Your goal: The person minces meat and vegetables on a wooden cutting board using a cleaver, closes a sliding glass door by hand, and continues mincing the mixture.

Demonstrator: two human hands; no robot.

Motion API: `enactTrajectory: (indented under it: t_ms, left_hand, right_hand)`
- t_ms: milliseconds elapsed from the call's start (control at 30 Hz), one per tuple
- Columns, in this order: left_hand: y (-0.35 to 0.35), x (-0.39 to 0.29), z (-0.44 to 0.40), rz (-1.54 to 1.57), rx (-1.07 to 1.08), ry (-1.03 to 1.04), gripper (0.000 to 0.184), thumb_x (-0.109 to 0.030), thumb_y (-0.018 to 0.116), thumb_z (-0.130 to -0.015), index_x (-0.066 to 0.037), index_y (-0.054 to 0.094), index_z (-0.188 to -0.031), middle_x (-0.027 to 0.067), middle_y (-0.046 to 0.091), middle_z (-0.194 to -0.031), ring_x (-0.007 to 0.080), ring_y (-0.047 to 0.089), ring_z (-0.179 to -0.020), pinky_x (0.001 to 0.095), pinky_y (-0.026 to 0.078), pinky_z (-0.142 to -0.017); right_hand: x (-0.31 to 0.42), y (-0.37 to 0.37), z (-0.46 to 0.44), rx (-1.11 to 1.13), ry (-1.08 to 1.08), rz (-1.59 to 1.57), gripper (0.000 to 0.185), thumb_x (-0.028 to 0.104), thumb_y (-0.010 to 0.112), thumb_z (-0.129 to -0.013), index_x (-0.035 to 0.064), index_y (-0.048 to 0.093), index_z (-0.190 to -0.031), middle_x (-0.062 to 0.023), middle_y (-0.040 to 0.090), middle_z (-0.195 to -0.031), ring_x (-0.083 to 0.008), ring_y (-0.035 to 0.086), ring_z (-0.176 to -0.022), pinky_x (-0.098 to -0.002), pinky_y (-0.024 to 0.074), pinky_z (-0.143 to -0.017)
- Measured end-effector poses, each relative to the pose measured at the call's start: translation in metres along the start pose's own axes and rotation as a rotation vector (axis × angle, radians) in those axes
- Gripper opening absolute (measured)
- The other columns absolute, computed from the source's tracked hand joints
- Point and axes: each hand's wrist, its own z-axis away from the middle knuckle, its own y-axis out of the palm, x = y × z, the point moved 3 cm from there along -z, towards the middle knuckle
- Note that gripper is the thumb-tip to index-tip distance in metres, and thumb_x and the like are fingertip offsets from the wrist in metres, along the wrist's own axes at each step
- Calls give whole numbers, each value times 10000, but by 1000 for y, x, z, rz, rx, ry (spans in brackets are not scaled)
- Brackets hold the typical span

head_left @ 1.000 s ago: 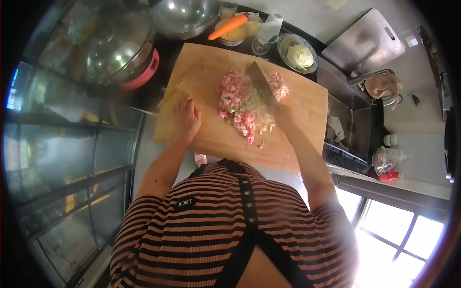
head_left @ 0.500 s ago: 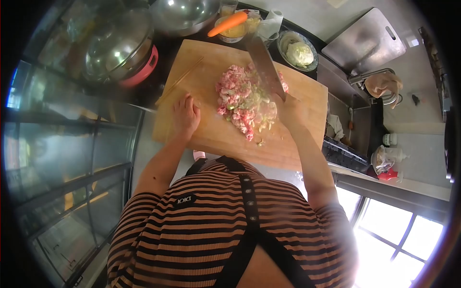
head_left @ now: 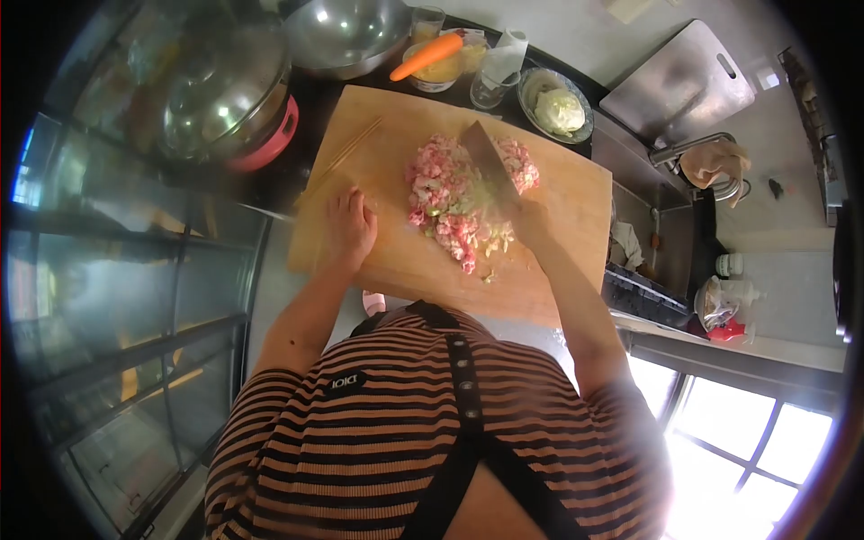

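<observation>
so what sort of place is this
A kitchen, possibly a home one: a metal faucet stands at a sink, a carrot lies across a bowl, and the right hand holds a broad knife over what looks like chopped meat.

I get white glare from the window [head_left: 727, 418] at lower right, glints on the metal bowl [head_left: 346, 38], and a dimmer left side (bowed, too, by the lens). Black corners frame my view; the right hand [head_left: 533, 221] looks slightly blurred.

The right grip [head_left: 533, 221] holds a cleaver [head_left: 490, 162] across chopped pink meat [head_left: 436, 176] on a wooden board [head_left: 400, 245].
</observation>
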Motion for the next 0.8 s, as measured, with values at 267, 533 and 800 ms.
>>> enactTrajectory:
  t_ms: [267, 533, 800]
  left_hand:
    - [-2, -1, 6, 43, -57, 54, 275, -93, 557, -731, -34, 526, -997, 116, 548, -1092, 325, 514, -952, 440, 407, -801]
    - [3, 1, 7, 35, -51, 24, 232, -97, 531, -758, -59, 539, -987, 91, 554, -1102, 304, 510, -971, 427, 373, -862]
    - [5, 0, 12, 22, -46, 9, 235, -104, 533, -757, -61, 536, -988, 85, 548, -1108, 307, 499, -964, 427, 365, -864]
  right_hand:
    - [6, 5, 18, 14, 41, 99, 395, 363, 529, -834, -19, 620, -878, -236, 619, -790, -378, 615, -780, -445, 480, -691]
    - [57, -46, 38, -23, -3, -21, 402, 377, 487, -859, -1, 620, -896, -237, 617, -848, -378, 604, -817, -450, 473, -732]
    - [68, -63, 39, 1, 72, -45, 375, 363, 486, -858, 19, 629, -896, -244, 610, -896, -376, 594, -865, -452, 467, -772]
